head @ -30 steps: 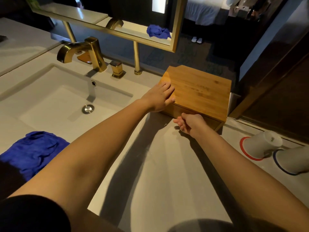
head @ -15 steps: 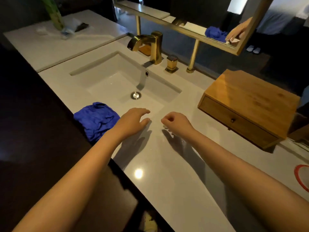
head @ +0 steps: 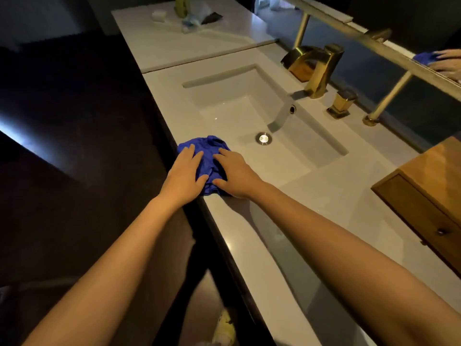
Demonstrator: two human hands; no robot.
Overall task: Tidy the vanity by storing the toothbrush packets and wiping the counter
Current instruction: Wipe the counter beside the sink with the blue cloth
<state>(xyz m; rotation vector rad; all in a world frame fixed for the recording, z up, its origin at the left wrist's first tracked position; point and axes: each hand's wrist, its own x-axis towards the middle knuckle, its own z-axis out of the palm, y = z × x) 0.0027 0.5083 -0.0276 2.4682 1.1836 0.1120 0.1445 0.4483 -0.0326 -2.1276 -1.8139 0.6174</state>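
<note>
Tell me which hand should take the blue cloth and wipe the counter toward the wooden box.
Right, probably. Both hands lie flat on the blue cloth, but the right hand is on the side toward the open counter and wooden box; the left hand sits at the front edge.

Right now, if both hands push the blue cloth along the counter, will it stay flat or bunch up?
The blue cloth is already crumpled into folds, so it is probably soft and would bunch further. The counter looks smooth and glossy, so it should slide easily. It lies at the front edge, so part could droop over.
</note>
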